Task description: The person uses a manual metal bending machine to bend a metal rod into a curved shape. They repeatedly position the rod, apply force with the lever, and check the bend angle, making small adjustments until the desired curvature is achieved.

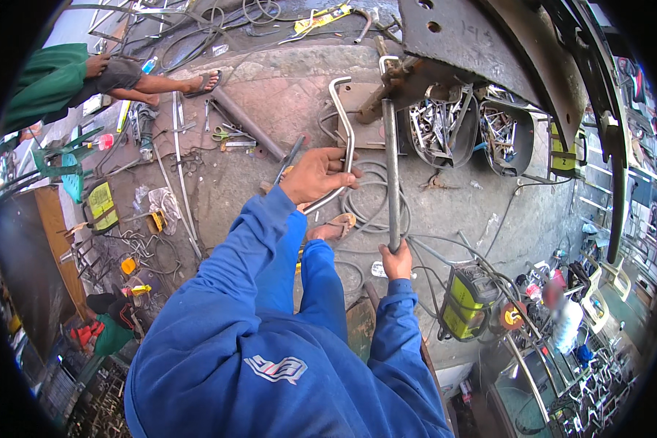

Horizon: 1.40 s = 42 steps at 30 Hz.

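My left hand [317, 177] is closed around a thin, bent metal rod [351, 135], its fingers and thumb pinching the middle. The rod's hooked far end points up and away from me. My right hand [396, 261] grips the near end of a long straight steel pipe [392, 175]. That pipe runs away from me to a rusty metal stand [376, 104], where its far end meets the stand's post. Just beyond the pipe's end, a short bent piece of rod [387, 61] shows at the post; whether it joins the pipe, I cannot tell.
Two dark bins [443, 131] of metal pieces stand right of the stand. A large steel plate [456, 36] overhangs them. Coiled cable [376, 201] lies near my foot. A green-and-black machine [469, 301] sits at right. Another person's leg [164, 85] extends from the left, near a thick pipe [248, 123].
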### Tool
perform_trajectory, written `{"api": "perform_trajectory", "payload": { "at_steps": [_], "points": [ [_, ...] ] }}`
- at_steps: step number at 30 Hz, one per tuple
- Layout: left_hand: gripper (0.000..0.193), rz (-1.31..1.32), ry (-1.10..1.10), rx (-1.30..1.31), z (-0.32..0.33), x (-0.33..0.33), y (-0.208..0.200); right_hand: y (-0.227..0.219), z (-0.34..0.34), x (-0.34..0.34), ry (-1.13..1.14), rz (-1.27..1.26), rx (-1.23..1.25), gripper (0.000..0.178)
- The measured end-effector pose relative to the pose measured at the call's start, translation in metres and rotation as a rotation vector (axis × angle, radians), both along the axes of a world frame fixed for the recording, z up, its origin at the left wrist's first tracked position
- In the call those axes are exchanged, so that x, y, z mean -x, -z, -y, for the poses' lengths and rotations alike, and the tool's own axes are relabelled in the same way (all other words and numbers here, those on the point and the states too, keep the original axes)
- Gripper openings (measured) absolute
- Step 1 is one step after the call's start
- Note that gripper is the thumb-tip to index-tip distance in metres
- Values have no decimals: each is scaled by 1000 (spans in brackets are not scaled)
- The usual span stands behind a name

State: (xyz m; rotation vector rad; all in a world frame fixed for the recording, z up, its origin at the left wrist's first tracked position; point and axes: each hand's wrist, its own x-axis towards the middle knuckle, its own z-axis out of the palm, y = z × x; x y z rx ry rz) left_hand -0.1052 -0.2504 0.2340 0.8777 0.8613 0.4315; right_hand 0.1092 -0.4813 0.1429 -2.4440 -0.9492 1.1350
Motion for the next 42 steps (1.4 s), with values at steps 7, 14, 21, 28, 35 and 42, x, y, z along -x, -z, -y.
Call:
{"api": "perform_trajectory", "payload": {
  "at_steps": [7, 14, 21, 28, 35, 42],
  "points": [
    [42, -45, 11, 18, 3, 3, 5, 4, 2, -1, 2, -1, 32, 43],
    [45, -38, 21, -3, 5, 4, 10, 1, -1, 0, 10, -9, 29, 44],
    [46, -24, 38, 19, -1, 4, 6, 2, -1, 0, 12, 6, 46, 44],
    [32, -23, 13, -59, -6, 7, 24, 1, -3, -1, 19, -11, 72, 42],
    [19, -97, -340, 48, -107, -44, 103, 1, -5, 4, 80, 24, 33, 39],
    [24, -169, -421, -11, -190, -113, 154, -4, -9, 5, 143, -35, 93, 36]
  ]
}}
